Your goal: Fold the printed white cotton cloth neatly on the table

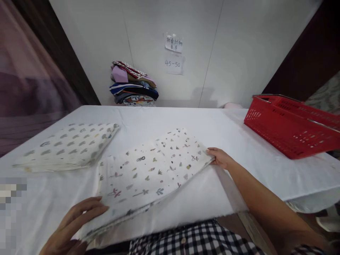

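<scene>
A white cloth printed with small plants and leaves (156,166), folded in layers, lies slanted across the near middle of the white-covered table. My right hand (219,158) pinches its right corner, thumb on top and fingers curled at the edge. At the near left corner, my left hand (79,219) has its fingers over the top of the cloth, and the rest of the hand wraps the edge; the thumb is mostly hidden. To the left lies another folded white cloth with grey cloud-like shapes (71,145), untouched by either hand.
A red plastic basket (289,127) with metal handles stands at the right. Against the back wall rises a stack of folded coloured fabrics (134,85). Two paper notes (174,63) hang on the wall. The white tablecloth (164,118) drapes over the table's near right edge.
</scene>
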Motion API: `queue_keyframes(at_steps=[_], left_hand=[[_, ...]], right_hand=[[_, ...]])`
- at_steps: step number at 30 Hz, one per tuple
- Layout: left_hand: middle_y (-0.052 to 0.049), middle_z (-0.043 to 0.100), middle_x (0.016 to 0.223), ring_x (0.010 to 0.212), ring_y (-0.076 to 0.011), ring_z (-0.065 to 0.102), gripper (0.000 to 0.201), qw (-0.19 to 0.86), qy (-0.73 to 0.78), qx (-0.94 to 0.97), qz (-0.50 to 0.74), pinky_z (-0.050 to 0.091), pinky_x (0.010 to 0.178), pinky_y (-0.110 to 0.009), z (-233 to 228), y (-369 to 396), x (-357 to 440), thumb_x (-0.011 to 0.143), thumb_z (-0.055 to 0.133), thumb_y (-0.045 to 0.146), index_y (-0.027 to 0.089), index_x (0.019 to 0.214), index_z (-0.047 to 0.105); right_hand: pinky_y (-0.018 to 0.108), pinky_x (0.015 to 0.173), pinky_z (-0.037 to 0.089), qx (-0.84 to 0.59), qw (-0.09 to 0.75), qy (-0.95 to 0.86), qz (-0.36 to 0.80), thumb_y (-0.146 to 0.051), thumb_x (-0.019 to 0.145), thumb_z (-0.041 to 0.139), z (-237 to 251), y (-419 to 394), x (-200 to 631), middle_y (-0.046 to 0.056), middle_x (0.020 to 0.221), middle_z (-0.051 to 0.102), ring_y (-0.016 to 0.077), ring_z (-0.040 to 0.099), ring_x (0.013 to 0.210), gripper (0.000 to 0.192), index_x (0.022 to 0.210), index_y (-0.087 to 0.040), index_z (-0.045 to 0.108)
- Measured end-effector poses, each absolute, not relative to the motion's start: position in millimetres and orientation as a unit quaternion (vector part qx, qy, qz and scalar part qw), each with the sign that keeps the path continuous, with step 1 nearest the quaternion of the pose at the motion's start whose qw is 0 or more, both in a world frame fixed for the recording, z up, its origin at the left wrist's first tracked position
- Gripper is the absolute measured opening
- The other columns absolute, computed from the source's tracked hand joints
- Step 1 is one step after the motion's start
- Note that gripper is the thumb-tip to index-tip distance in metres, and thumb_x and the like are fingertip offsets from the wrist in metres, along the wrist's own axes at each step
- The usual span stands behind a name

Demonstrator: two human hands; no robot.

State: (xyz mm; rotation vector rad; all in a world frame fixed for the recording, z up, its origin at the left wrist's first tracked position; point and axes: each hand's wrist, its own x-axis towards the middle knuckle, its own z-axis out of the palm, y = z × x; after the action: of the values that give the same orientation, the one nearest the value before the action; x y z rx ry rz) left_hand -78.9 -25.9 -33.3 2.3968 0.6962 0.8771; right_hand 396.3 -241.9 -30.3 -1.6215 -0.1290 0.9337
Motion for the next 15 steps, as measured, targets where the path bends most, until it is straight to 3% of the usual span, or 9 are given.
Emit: queue_keyframes(at_steps=[4,10,15], left_hand=[[0.005,0.061,0.112,0.111,-0.0290,0.057,0.055,0.278,0.280,0.860,0.323,0.051,0.093,-0.043,-27,-38,-71,0.058,0.047,0.020,0.050,0.101,0.064],[0.007,0.062,0.110,0.112,-0.0292,0.056,0.044,0.315,0.335,0.815,0.353,0.044,0.101,-0.043,-8,-47,-62,0.064,0.048,0.026,0.053,0.094,0.065],[0.007,0.067,0.100,0.099,-0.0268,0.063,0.028,0.282,0.317,0.809,0.408,0.051,0.092,-0.040,26,-32,-57,0.070,0.054,0.037,0.051,0.091,0.066]], right_hand=[[0.030,0.057,0.059,-0.702,0.550,-0.094,0.443,-0.020,0.070,0.073,-24,-243,391,0.004,0.085,0.068,0.0158,0.065,0.067,0.047,0.113,-0.019,0.054],[0.027,0.057,0.058,-0.648,0.634,-0.122,0.404,-0.019,0.071,0.072,-8,-254,392,0.000,0.086,0.068,0.0121,0.062,0.064,0.071,0.134,-0.028,0.041],[0.024,0.057,0.056,-0.595,0.707,-0.174,0.339,-0.021,0.069,0.073,33,-274,394,-0.001,0.088,0.070,0.0117,0.063,0.066,0.058,0.124,-0.029,0.055]])
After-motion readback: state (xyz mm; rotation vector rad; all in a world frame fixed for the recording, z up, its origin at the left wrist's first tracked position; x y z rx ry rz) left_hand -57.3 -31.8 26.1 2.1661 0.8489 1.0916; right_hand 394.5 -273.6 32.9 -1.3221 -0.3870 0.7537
